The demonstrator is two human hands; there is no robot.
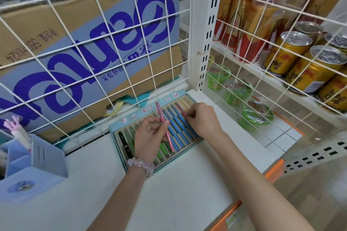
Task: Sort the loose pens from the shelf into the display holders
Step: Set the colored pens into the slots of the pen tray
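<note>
At frame centre, the slotted tray holds blue pens, green pens and one black pen. Left hand grips a slim pink pen; right hand pinches another pink pen over the tray's right slots.

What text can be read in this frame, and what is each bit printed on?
"560mlX24", upside down: cardboard box.
Large purple logo letters, upside down, plus small Chinese lines: same box; not legible.
Chinese characters: gold cans; too blurred.
Red vertical print: bottle labels; too small.
Red logo: pen tray rim; too small.
</note>
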